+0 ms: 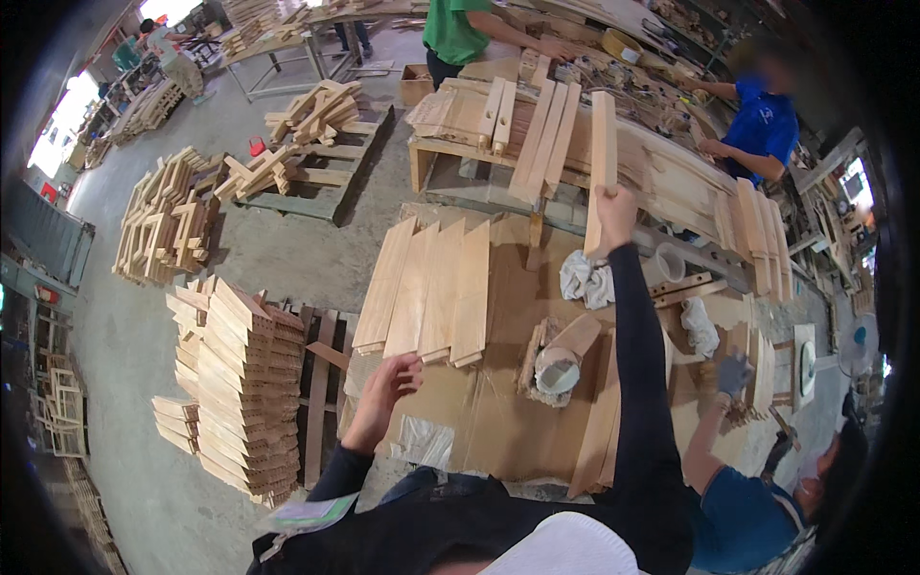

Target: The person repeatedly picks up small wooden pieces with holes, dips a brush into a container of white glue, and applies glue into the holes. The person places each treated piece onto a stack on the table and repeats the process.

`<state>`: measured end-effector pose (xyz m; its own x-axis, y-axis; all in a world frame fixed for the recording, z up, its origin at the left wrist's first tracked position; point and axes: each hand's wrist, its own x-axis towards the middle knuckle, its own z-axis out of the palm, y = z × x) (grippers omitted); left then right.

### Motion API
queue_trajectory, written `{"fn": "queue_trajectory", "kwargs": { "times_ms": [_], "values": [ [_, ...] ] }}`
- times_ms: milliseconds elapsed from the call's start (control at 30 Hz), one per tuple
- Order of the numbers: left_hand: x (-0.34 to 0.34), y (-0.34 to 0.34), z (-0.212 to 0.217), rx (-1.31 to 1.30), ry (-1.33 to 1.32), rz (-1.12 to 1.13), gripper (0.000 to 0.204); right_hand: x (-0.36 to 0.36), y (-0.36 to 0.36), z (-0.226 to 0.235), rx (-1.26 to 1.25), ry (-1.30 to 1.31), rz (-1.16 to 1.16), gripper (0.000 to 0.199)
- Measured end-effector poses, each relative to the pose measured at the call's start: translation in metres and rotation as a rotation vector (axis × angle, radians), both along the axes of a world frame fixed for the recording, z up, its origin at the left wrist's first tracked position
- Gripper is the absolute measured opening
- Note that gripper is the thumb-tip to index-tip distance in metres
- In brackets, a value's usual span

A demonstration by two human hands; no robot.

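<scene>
My right hand (614, 217) is wrapped round the lower part of a long pale wooden board (603, 134), with my arm stretched forward over the bench. The board stands out lengthwise away from me, its far end beyond a row of other boards. My left hand (381, 401) holds nothing; its fingers are loosely bent and apart. Close by it, several angled-end wooden boards (431, 287) lie side by side on a cardboard-covered table (517, 431). To their right a white cup (557, 372) rests among small wood blocks.
A tall stack of boards (240, 383) stands on the left, with pallets of wooden parts (321, 172) behind. White rags (586, 279) lie near my right arm. Co-workers in green (458, 34), blue (765, 129) and dark blue (743, 517) are around the benches.
</scene>
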<state>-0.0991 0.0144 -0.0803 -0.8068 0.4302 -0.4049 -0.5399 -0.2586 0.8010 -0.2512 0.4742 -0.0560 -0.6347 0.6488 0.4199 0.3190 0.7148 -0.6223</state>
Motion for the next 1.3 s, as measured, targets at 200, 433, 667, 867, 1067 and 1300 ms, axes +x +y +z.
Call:
{"fn": "queue_trajectory", "kwargs": {
  "times_ms": [200,433,667,867,1067,1300],
  "values": [
    [0.029,-0.028,-0.004,-0.078,-0.101,0.179,0.042,-0.113,0.021,-0.01,0.081,-0.109,0.01,0.03],
    [0.034,-0.027,-0.007,-0.079,-0.032,0.207,0.037,-0.084,0.013,-0.011,0.007,-0.081,0.216,0.039],
    [-0.019,-0.03,-0.04,-0.955,0.755,0.11,0.048,0.092,-0.009,0.0,-0.037,0.169,0.425,0.038],
    [-0.092,-0.017,-0.102,-1.278,0.655,-0.033,0.081,0.241,-0.09,0.029,-0.597,0.254,0.371,0.058],
    [-0.144,-0.02,-0.111,-1.537,0.883,-0.208,0.083,0.329,-0.13,-0.001,-0.806,0.253,0.289,0.057],
    [-0.162,-0.023,-0.086,-1.551,0.885,-0.323,0.068,0.341,-0.165,-0.031,-0.814,0.213,0.178,0.026]
  ]
}}
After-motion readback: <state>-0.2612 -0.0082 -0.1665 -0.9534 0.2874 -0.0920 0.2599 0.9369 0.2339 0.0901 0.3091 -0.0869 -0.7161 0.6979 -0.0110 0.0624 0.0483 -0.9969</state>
